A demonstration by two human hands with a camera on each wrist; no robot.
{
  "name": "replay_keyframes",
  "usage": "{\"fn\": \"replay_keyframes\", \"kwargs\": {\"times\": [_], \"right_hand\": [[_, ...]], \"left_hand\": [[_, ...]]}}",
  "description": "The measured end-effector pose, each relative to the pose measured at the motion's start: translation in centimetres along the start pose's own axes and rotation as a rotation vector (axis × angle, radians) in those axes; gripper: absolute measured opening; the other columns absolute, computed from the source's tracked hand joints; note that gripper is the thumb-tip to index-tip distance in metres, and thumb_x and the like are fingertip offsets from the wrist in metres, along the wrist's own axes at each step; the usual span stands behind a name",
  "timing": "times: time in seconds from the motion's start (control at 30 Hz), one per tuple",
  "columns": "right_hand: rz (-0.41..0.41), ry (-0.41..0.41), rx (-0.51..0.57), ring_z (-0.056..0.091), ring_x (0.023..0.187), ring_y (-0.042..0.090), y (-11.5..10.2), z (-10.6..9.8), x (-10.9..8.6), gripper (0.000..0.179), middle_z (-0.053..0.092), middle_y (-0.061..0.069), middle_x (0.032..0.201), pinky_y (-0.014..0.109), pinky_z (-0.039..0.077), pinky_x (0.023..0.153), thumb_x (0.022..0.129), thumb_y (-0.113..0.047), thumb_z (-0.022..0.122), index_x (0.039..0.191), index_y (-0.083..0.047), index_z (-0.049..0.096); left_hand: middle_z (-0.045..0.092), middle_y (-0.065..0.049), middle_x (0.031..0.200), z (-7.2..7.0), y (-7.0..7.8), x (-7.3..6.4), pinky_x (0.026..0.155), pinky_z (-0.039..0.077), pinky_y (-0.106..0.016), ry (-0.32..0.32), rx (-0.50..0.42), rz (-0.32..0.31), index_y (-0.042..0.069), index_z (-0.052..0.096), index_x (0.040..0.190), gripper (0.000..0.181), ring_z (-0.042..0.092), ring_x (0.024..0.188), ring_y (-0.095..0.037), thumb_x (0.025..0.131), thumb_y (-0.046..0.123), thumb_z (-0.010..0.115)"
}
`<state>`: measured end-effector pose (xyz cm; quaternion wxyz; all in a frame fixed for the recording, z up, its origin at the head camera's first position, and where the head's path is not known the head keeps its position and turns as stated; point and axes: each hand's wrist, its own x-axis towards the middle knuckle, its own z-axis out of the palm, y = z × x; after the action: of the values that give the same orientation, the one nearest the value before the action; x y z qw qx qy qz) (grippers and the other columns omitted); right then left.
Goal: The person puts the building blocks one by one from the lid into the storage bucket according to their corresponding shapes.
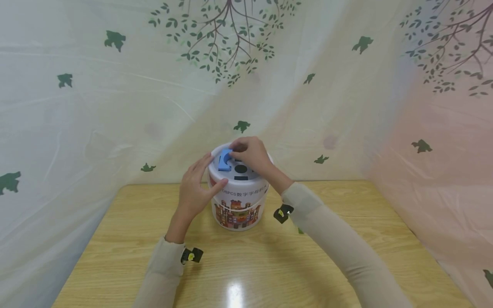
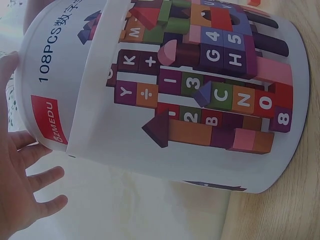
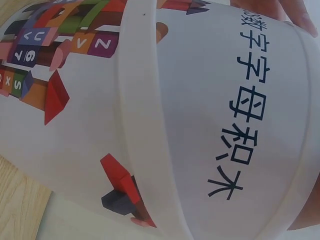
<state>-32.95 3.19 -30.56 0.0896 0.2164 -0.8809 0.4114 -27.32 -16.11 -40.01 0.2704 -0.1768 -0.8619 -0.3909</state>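
Note:
A white lidded bucket point(image 1: 262, 201) printed with coloured building blocks stands upright on the table, its carrying handle hanging at the front. On its grey lid point(image 1: 252, 174), which has several dark shaped holes, a blue arch-shaped block point(image 1: 222, 162) sits at the left side. My right hand point(image 1: 252, 154) reaches over the lid and pinches the block's upper right edge between thumb and fingers. With fingers spread and fairly straight, my left hand point(image 1: 194, 192) rests against the left rim; the left wrist view shows its fingers point(image 2: 45, 177) beside the bucket. The right wrist view shows mostly the bucket's wall point(image 3: 200, 100).
The bucket stands near the back of a wooden table point(image 1: 308, 256). Behind it hangs a pale curtain point(image 1: 161, 107) printed with leaves and branches. Beneath the right forearm a small green thing point(image 1: 301, 231) shows partly.

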Motion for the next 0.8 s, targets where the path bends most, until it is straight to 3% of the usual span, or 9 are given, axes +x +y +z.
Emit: {"fn": "replay_keyframes", "kwargs": {"times": [0.37,0.8], "right_hand": [[0.021,-0.028,-0.02,0.072,0.108,0.024,-0.27,0.19,0.08,0.021,0.076,0.011,0.116,0.036,0.059,0.096,0.094,-0.015,0.073,0.114,-0.007,0.074],[0.057,-0.033,-0.025,0.074,0.106,0.025,-0.58,0.41,0.18,0.02,0.077,0.012,0.113,0.036,0.061,0.093,0.094,-0.014,0.073,0.112,-0.005,0.075]], "left_hand": [[0.037,-0.004,0.165,-0.03,0.28,-0.16,0.116,0.033,-0.068,-0.012,0.007,-0.007,0.017,0.042,0.156,0.079,0.036,0.148,-0.036,0.091,0.053,0.069],[0.042,-0.007,0.162,0.26,-0.11,-0.08,0.118,0.035,-0.061,0.014,-0.033,0.028,0.012,0.045,0.154,0.08,0.037,0.146,-0.032,0.091,0.053,0.069]]}}
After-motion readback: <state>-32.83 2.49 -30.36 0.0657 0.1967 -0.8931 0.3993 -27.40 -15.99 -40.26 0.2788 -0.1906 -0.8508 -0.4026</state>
